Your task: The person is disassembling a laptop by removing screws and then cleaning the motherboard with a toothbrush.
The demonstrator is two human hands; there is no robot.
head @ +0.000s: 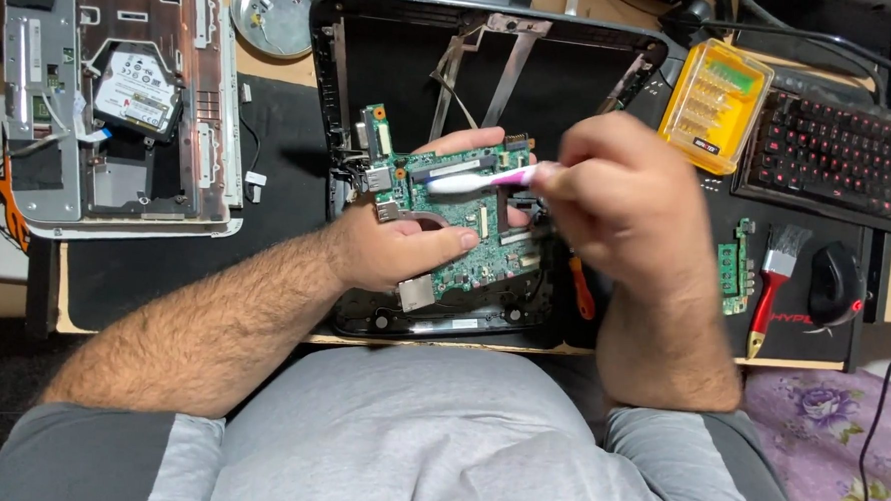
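Left hand (395, 248) grips green circuit board (457, 216); my right hand (618, 203), blurred, is closed on a pink/white toothbrush (479, 182) w/ head on the board.

Board sits above an open black laptop shell (493, 72) on a black mat (185, 259) over a wood desk. Silver chassis (122, 96) w/ drive at left; yellow bit case (714, 104), keyboard (835, 157), red brush (772, 285), mouse (837, 283) at right.

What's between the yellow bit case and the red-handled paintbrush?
Head view: only bare black mat between the yellow bit case and the paintbrush; keyboard sits just right.
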